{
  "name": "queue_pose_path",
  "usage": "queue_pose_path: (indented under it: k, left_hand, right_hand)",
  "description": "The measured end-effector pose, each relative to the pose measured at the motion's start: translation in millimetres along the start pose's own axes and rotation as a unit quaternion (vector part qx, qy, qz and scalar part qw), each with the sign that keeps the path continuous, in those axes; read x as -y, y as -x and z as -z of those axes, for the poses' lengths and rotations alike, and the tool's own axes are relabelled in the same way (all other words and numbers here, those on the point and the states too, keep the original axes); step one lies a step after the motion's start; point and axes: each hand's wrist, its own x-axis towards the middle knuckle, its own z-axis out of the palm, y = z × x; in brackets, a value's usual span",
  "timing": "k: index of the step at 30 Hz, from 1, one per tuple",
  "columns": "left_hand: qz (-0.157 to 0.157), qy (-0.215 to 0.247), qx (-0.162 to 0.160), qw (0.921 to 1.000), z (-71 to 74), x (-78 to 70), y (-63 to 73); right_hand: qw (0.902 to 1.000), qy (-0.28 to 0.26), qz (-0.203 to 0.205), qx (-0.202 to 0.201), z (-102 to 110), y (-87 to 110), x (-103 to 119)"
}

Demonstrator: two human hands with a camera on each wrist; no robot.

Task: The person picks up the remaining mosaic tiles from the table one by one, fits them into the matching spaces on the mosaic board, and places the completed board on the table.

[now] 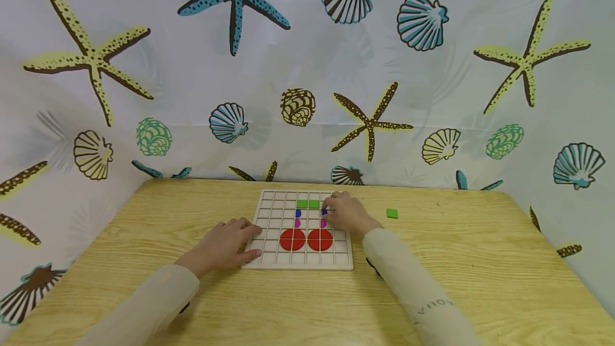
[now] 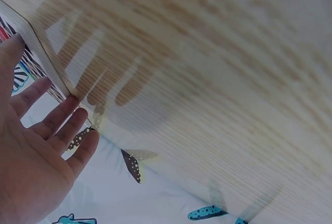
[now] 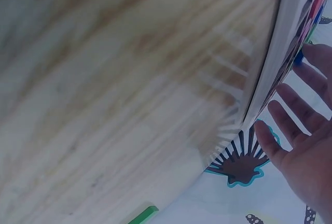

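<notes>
A white gridded board lies on the wooden table. My left hand rests with fingers spread at its left edge; in the left wrist view the left hand has thumb and fingertips along the board's rim. At the upper right of the grid my right hand pinches a small blue half-round piece between thumb and index finger. The blue piece also shows at those fingertips in the right wrist view. Two green squares, another blue half-round, magenta half-rounds and two red discs lie on the grid.
A loose green square lies on the table right of the board. Behind the table hangs a white cloth printed with starfish and shells, which also runs down both sides.
</notes>
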Motion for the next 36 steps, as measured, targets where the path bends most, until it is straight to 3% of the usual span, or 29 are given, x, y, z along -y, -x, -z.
queue_pose_path:
  k: [36]
  left_hand:
    - [-0.004,-0.006,-0.003,1.0000,1.1,-0.4,-0.3]
  right_hand:
    - [0.9999,0.003,0.004,-0.012,-2.1,-0.1,2.9]
